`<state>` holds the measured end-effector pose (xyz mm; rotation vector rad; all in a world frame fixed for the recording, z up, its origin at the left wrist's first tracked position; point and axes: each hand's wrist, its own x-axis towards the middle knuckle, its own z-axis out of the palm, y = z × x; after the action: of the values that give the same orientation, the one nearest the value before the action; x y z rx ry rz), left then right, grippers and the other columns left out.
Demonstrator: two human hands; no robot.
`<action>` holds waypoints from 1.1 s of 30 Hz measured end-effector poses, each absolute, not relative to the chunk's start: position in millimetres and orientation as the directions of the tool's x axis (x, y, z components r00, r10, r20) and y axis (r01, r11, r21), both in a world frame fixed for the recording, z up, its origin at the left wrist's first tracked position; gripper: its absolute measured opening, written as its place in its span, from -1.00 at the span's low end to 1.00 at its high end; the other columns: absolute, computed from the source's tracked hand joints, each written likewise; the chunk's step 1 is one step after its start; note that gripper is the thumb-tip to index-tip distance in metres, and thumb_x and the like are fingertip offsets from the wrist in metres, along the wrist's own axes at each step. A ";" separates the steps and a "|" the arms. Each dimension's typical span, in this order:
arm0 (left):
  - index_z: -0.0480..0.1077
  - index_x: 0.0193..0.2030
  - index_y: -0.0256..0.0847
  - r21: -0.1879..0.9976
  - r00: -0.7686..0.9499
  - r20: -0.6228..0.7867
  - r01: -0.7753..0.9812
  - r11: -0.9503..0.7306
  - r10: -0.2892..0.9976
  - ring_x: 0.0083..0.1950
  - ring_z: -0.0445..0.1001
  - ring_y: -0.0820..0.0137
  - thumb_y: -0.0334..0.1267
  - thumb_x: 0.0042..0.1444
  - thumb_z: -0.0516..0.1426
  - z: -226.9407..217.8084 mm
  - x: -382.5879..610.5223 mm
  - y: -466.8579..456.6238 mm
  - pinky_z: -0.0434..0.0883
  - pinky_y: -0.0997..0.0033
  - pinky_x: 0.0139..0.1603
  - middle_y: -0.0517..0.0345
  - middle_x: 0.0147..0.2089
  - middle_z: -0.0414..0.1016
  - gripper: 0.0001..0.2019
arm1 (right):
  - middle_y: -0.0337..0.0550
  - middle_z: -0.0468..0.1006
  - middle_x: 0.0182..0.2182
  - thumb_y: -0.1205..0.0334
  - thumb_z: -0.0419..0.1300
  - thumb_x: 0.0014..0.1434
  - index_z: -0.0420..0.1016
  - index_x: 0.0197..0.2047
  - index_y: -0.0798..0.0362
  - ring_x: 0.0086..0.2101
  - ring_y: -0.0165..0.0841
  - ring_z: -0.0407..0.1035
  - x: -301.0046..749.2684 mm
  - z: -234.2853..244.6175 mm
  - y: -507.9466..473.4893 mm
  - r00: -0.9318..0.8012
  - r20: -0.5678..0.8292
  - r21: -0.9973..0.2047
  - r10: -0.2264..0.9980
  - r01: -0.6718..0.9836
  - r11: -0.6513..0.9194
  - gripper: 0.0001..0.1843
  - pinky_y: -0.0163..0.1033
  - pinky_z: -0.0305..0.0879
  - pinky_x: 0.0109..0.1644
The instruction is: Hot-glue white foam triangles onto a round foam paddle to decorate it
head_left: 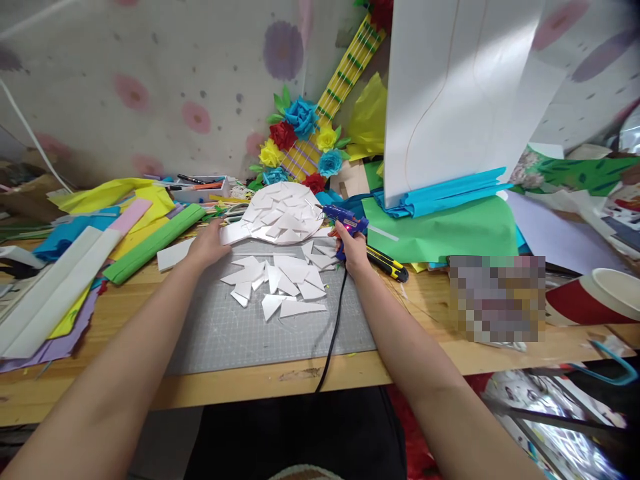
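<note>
A white paddle-shaped board [285, 212], its round part covered with overlapping white shards, lies at the far edge of the grey cutting mat [210, 340]. My left hand [209, 245] is closed around the short handle of this board on its left side. In my right hand [351, 248] is a blue hot glue gun [345, 219] with a small red light lit. Its nozzle points left, close to the board's right edge. The black cord [334, 327] runs down over the table edge. Loose white foam board pieces [280, 280] lie scattered on the mat, nearer me.
A yellow and black utility knife [387, 263] lies right of my right hand. Crepe paper rolls [155, 243] crowd the left. A flower-decorated paper guitar [300, 147] leans at the back, beside a tall white board [455, 93]. A red and white cup [595, 297] lies tilted at right.
</note>
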<state>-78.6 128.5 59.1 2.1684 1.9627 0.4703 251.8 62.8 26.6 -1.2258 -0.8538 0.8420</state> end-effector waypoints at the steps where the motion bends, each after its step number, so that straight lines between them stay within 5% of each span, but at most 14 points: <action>1: 0.18 0.24 -0.17 0.341 0.063 0.112 0.935 -0.098 0.992 0.23 0.35 0.03 -0.35 -0.19 0.24 61.6 -80.2 126.1 0.32 0.13 0.20 -0.10 0.26 0.34 -0.24 | -0.24 0.45 -0.62 -0.25 0.27 -0.13 0.40 -0.54 0.04 -0.68 -0.51 0.09 251.8 26.6 62.7 0.439 0.088 -0.987 0.894 -0.082 0.138 -0.52 -0.29 0.11 -0.59; 14: 0.25 0.13 -0.15 0.245 -0.142 0.009 0.960 0.136 0.990 0.04 0.47 -0.05 -0.19 -0.19 0.31 79.5 -122.9 87.5 0.42 0.12 -0.10 -0.13 0.11 0.46 -0.32 | -0.33 0.29 -0.75 -0.22 0.29 -0.09 0.47 -0.53 0.06 -0.70 -0.50 0.09 251.9 20.9 62.4 0.411 0.102 -0.984 0.906 -0.091 0.153 -0.54 -0.31 0.09 -0.60; 17: 0.29 0.12 -0.17 0.241 -0.070 0.026 0.969 0.061 0.997 0.10 0.44 -0.03 -0.22 -0.18 0.29 70.6 -120.7 85.2 0.40 0.11 0.00 -0.13 0.13 0.44 -0.36 | -0.35 0.24 -0.77 -0.24 0.30 -0.11 0.46 -0.55 0.06 -0.70 -0.50 0.09 250.5 22.6 60.3 0.410 0.105 -0.987 0.906 -0.067 0.144 -0.52 -0.31 0.10 -0.61; 21: 0.40 0.04 -0.17 0.276 0.119 0.244 0.943 -0.187 0.962 0.17 0.36 0.09 -0.16 0.04 0.17 68.5 -87.7 84.3 0.33 0.17 0.13 -0.08 0.12 0.41 -0.60 | -0.33 0.27 -0.75 -0.27 0.29 -0.13 0.42 -0.55 0.05 -0.69 -0.50 0.09 248.8 24.5 58.6 0.399 0.118 -0.989 0.909 -0.032 0.143 -0.50 -0.31 0.12 -0.60; 25: 0.51 -0.15 -0.18 0.258 0.419 0.168 0.855 -0.450 0.892 0.03 0.43 0.18 -0.22 0.09 0.15 68.8 -39.5 86.6 0.33 0.23 0.08 0.00 -0.07 0.49 -0.79 | -0.33 0.25 -0.75 -0.27 0.29 -0.13 0.43 -0.55 0.05 -0.68 -0.50 0.08 248.7 24.5 57.2 0.379 0.116 -0.991 0.918 -0.024 0.135 -0.50 -0.32 0.11 -0.60; 30: 0.55 -0.29 -0.18 0.225 0.473 0.099 0.847 -0.482 0.876 -0.05 0.44 0.19 -0.31 0.07 0.17 60.6 -14.1 88.8 0.34 0.25 -0.04 0.01 -0.14 0.48 -0.88 | -0.33 0.22 -0.74 -0.26 0.28 -0.12 0.47 -0.56 0.06 -0.69 -0.51 0.07 247.1 26.6 53.4 0.322 0.092 -0.995 0.942 -0.001 0.097 -0.50 -0.31 0.12 -0.58; 33: 0.53 -0.38 -0.18 0.303 0.448 0.169 0.824 -0.479 0.878 -0.08 0.44 0.21 -0.34 0.04 0.19 56.0 -15.7 87.7 0.33 0.26 -0.06 0.03 -0.19 0.48 -0.93 | -0.34 0.21 -0.74 -0.27 0.28 -0.12 0.48 -0.55 0.08 -0.69 -0.52 0.06 245.2 27.6 52.5 0.315 0.087 -0.996 0.945 0.018 0.086 -0.49 -0.30 0.12 -0.58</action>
<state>-15.7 87.7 56.0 2.5184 1.4958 0.4530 245.2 52.5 27.6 -1.2826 -1.0135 0.9068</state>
